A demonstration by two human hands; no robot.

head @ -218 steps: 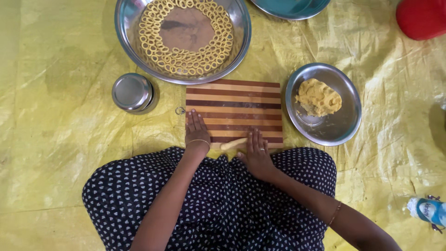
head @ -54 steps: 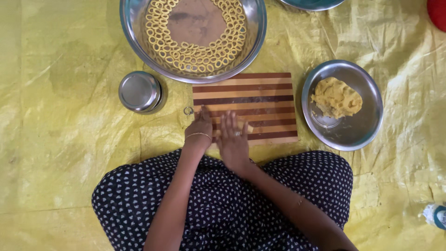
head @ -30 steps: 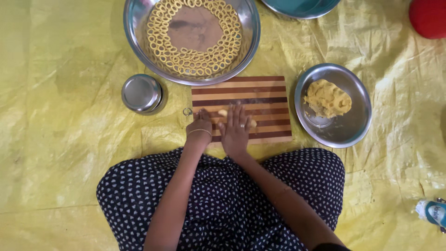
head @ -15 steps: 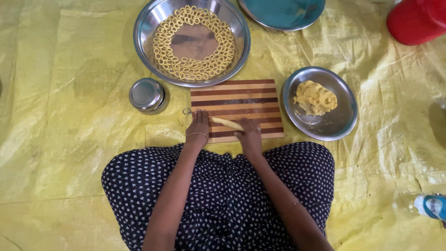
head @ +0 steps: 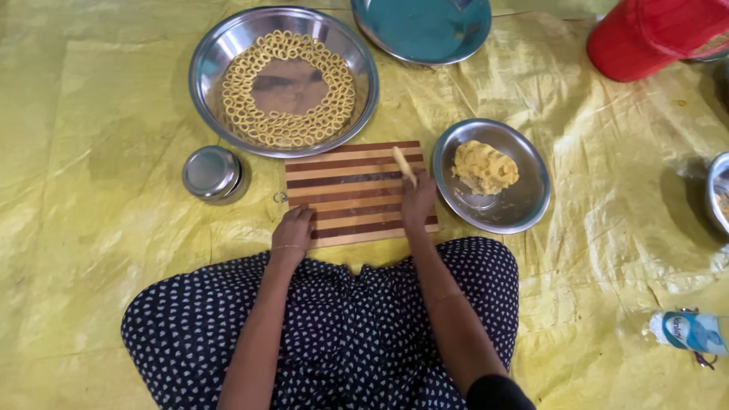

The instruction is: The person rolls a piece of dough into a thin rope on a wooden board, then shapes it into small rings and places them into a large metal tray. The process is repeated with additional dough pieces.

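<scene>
**Dough strip lifted over the striped board**

A yellow sheet (head: 99, 152) covered the floor under everything. On it sat a person in a dark dress with pale dots (head: 334, 334), legs folded, facing a spread of dishes. The largest dish was a wide steel bowl (head: 209, 57) at the top, holding a ring of small dough loops (head: 285, 133) laid around its bare centre. To its right, partly cut off by the frame's edge, lay a steel plate with a teal inside (head: 421, 26), and in the top right corner stood a red container (head: 653, 34). A wooden board (head: 349, 193) with light and dark stripes lay just in front of the person's knees, near the big bowl's rim. Right of the board sat a smaller steel dish (head: 524, 201) with a lump of yellow dough (head: 484, 167) in it. Left of the board stood a small round steel tin (head: 213, 173) with its lid on. A plastic bottle (head: 687, 332) lay at the far right edge.

The left hand (head: 292, 231) rested at the board's near left corner, fingers curled together on the wood and holding nothing. The right hand (head: 418, 201) was over the board's right side, its fingers pinched on a short strip of dough (head: 403, 163), which stuck up and away above the board's far right corner, close to the smaller dish
</scene>
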